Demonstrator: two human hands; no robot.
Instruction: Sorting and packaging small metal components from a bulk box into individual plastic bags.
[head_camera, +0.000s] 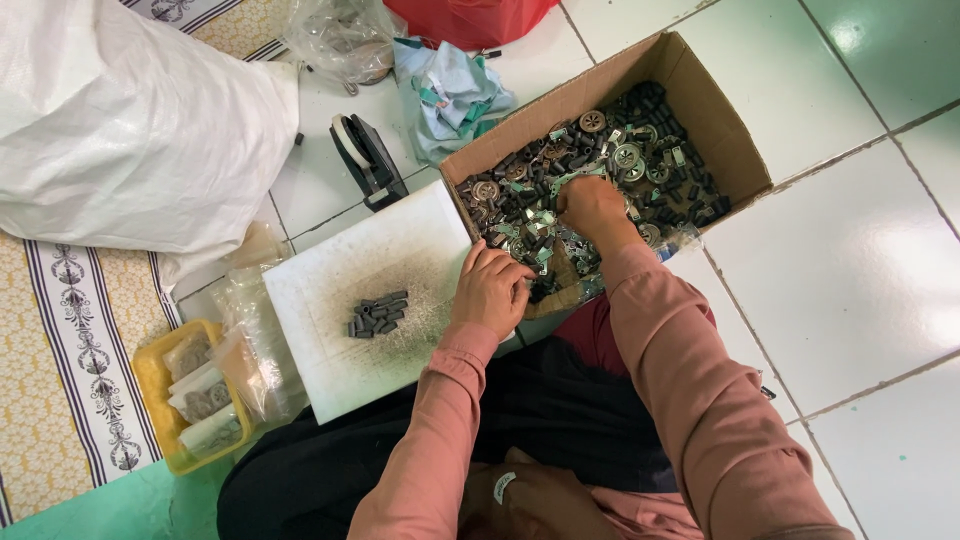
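We look down on a cardboard box (700, 95) in the upper middle of the frame, full of small dark cylinders (690, 185) mixed with round metal wheels (627, 157) and bits of green-and-white tape. Our right hand (592, 208) is buried in the parts near the box's lower left, fingers curled down into the pile; we cannot tell what it grips, if anything. Our left hand (490, 290) rests at the box's near edge, just beside the white board (340, 250), fingers bent and touching parts at the rim; whether it holds one we cannot tell.

On the board, centre-left of the frame, lies a small heap of cylinders (377, 313) amid dark dust, apart from both hands. Above the board stands a black tape dispenser (368, 160). To the lower left a yellow tray (150, 375) holds filled plastic bags, with more clear bags (255, 350) beside it. A large white sack (120, 130) fills the upper left, and a crumpled blue cloth (450, 90) lies at top centre on the tiled floor (850, 250).
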